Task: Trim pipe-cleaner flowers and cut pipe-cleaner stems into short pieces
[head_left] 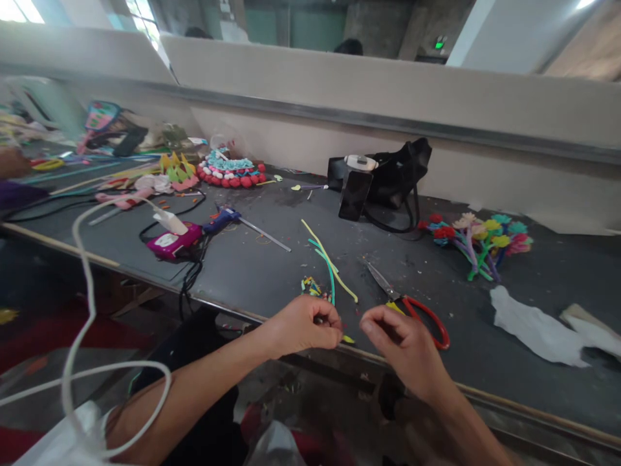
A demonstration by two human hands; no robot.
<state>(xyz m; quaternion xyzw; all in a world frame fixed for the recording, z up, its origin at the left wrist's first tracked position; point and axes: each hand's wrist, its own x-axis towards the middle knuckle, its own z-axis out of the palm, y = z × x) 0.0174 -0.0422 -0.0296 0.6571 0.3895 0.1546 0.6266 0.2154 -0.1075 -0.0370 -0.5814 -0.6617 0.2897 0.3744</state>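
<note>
Near the table's front edge my left hand (313, 327) is closed, thumb tip against the curled fingers. A short distance to its right, my right hand (410, 346) is closed in a pinch. Anything between either set of fingertips is too small to make out. A small yellow-green piece (348, 339) shows at the edge just beyond my left fingertips. Scissors (424, 317) with red handles lie behind my right hand, blades pointing away. Behind my left hand are a long yellow fuzzy stem (326, 254), green fuzzy stems (332, 275) and several short cut bits (313, 287).
On the left are a blue glue gun (220, 220), a magenta power strip (174, 243) and a white cable (82, 259). A phone (356, 194) leans by a black bag (400, 175). Fuzzy flowers (480, 239) and white paper (536, 327) lie right. Another person's sleeve (22, 194) shows far left.
</note>
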